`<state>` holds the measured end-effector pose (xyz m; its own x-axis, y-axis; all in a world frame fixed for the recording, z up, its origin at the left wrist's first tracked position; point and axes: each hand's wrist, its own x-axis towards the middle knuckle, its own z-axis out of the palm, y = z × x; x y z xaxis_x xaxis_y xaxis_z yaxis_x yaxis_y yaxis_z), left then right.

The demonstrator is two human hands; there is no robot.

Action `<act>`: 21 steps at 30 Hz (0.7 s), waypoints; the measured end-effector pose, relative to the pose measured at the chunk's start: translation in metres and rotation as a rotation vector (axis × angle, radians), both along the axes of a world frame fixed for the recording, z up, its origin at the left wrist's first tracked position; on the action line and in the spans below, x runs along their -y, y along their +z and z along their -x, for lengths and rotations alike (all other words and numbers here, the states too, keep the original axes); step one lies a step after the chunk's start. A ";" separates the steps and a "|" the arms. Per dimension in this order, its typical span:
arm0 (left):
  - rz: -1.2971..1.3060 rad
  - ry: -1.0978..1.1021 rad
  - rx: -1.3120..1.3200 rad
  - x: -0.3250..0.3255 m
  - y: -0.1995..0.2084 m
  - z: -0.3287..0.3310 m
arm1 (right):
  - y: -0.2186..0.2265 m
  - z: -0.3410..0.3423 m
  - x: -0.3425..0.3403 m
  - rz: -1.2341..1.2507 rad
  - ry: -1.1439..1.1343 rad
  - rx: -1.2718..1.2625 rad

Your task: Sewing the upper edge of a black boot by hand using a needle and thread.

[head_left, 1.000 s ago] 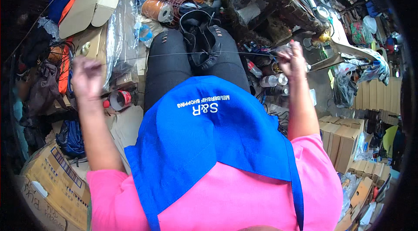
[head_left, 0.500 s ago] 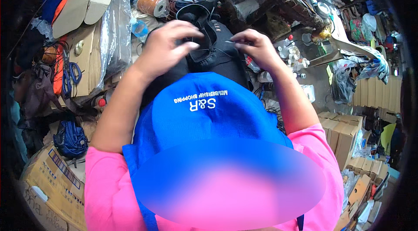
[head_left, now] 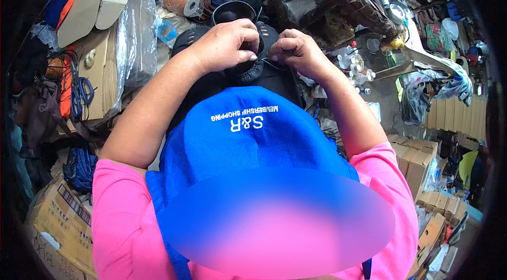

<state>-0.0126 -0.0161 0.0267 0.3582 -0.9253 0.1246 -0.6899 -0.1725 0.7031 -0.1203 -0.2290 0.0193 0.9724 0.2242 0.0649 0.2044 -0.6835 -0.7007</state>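
A black shoe with a padded edge lies on my dark-clad lap, just beyond my blue apron. My left hand is over it, thumb and fingers pinched together at its edge; whatever lies between the tips is hidden. Close by on the right, my right hand is closed too, its fingertips pinching a thin thread that runs low over the shoe. Pale stitches or lacing show on black material behind the hands. A round dark opening with a light rim stands beyond my left hand.
An orange spool of cord lies at the far left, near clear plastic sheeting and cardboard. Blue-handled scissors are farther left. Several small bottles stand right of my right hand. Cardboard boxes are stacked at the right.
My left hand has moved right and its spread fingers have closed at the shoe. My right hand has shifted slightly left and curled tighter. The hands are closer together.
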 end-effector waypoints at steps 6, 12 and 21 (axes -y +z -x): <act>-0.056 -0.067 -0.183 -0.001 -0.014 -0.009 | -0.013 0.006 -0.008 -0.180 -0.014 -0.041; -0.186 -0.117 -0.359 -0.005 -0.012 -0.009 | -0.014 0.024 -0.020 -0.113 -0.106 0.082; -0.277 -0.173 -0.232 -0.002 -0.008 -0.005 | 0.011 0.025 -0.022 0.176 0.076 0.097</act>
